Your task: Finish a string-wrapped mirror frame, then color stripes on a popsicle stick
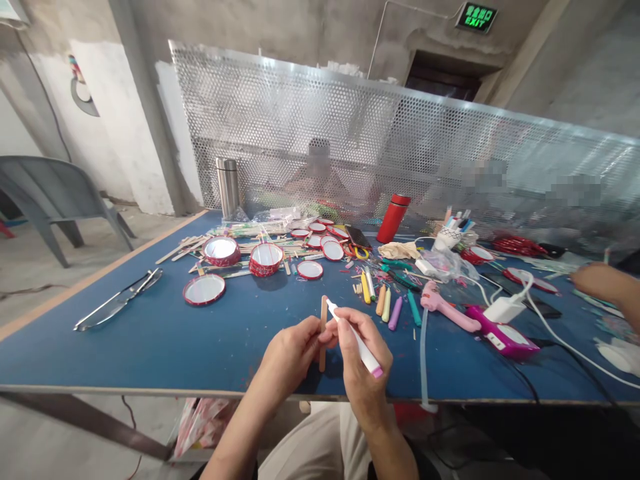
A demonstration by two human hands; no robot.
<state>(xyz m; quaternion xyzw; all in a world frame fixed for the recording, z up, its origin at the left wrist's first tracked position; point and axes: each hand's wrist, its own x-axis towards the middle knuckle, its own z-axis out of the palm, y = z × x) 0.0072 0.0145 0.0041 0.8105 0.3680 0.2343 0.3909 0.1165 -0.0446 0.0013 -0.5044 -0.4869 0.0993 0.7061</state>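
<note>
Over the front part of the blue table, my left hand (pixel 299 343) pinches a flat wooden craft stick (pixel 323 357), which stands nearly upright. Wrapped round a white marker (pixel 363 348) with a pink end, my right hand (pixel 367 353) holds its tip close to the upper part of the stick. Whether the tip touches the wood I cannot tell. Behind my hands lies a round red-rimmed disc (pixel 310 270). To the right of them are several coloured sticks, among them a purple one (pixel 395 313) and a yellow one (pixel 365 288).
A pink glue gun (pixel 450 308) and a purple power strip (pixel 503 335) with cables lie right. Stacked red-rimmed discs (pixel 266 259), a steel flask (pixel 228 187) and a red bottle (pixel 393 219) stand behind. At far left is a folding knife-like metal tool (pixel 119 300). Another person's arm (pixel 605 287) reaches in right.
</note>
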